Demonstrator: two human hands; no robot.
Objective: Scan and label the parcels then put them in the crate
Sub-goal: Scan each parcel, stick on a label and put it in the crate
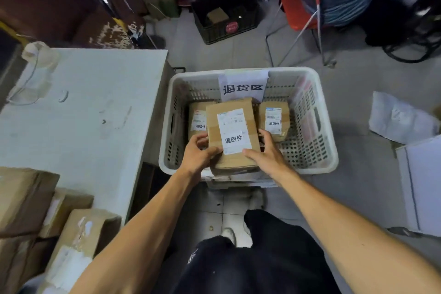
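A brown cardboard parcel (232, 133) with a white shipping label and a white sticker sits over the near part of the white plastic crate (317, 150) on the floor. My left hand (200, 153) grips its left near corner, thumb on top. My right hand (265, 150) holds its right side, thumb lying on the label's corner. Two smaller labelled parcels lie in the crate: one at the left (196, 119), partly hidden, one at the right (274, 120). A paper sign (243, 86) hangs on the crate's far wall.
A white table (83, 107) stands left of the crate, with a clear plastic bag (35, 71) at its far corner. Several cardboard boxes (47, 217) are stacked at the lower left. Beyond lie a black crate (226, 19), a red chair (303, 2) and white packaging (401, 119).
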